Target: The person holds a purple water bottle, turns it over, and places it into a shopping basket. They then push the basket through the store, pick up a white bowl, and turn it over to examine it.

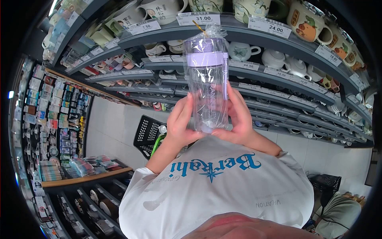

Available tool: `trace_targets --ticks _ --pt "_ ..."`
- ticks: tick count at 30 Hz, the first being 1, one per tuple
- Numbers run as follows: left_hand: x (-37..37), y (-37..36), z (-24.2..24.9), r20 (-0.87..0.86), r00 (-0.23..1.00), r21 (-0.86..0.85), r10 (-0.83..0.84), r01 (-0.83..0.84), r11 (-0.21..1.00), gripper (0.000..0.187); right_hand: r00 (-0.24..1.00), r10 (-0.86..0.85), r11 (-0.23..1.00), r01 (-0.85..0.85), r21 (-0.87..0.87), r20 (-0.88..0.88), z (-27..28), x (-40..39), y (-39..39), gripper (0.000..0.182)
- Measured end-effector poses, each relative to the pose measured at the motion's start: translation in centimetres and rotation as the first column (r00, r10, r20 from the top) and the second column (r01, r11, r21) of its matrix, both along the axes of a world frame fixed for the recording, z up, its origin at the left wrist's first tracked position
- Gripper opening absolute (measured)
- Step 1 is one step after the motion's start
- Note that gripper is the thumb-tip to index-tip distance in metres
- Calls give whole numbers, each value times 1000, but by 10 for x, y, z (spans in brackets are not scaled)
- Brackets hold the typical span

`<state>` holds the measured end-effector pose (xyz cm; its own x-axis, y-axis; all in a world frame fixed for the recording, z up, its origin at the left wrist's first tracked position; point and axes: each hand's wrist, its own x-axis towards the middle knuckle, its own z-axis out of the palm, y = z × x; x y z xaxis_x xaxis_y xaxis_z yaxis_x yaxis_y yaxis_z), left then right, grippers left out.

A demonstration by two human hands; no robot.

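A clear water bottle [207, 91] with a lilac lid stands upright between my hands, in front of my chest. Thin crinkled plastic wraps it, gathered at the top with a gold twist tie [197, 26]. My left hand [237, 115] grips its right side, with the thumb near the base. On the other side, my right hand [183, 119] holds it with fingers along the wall and thumb low down. Lettering runs down the bottle's side, partly hidden by glare on the wrap.
Curved shelves of mugs [308, 22] and teapots [274, 59] with price tags rise ahead. A black shopping basket [146, 133] with a green handle is on the floor at left. Racks of small packaged goods [55, 107] line the far left. A second black basket [325, 182] sits at right.
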<state>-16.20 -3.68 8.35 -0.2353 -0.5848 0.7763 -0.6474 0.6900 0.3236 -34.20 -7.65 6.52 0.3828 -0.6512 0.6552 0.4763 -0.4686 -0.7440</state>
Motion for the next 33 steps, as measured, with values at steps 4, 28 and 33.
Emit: trace_targets --ticks 4,28,33 --pt "1 -1 0 16 1000 -4 -12 12 1000 97 1000 11 1000 -11 2 -2 -1 0 -1 100" --pt "13 -5 -6 63 996 -104 -65 71 992 92 999 -49 989 49 -141 3 -8 3 -2 96" --pt "13 -6 -7 54 996 -115 -76 82 990 90 998 -61 986 62 -154 13 -9 3 -3 97"
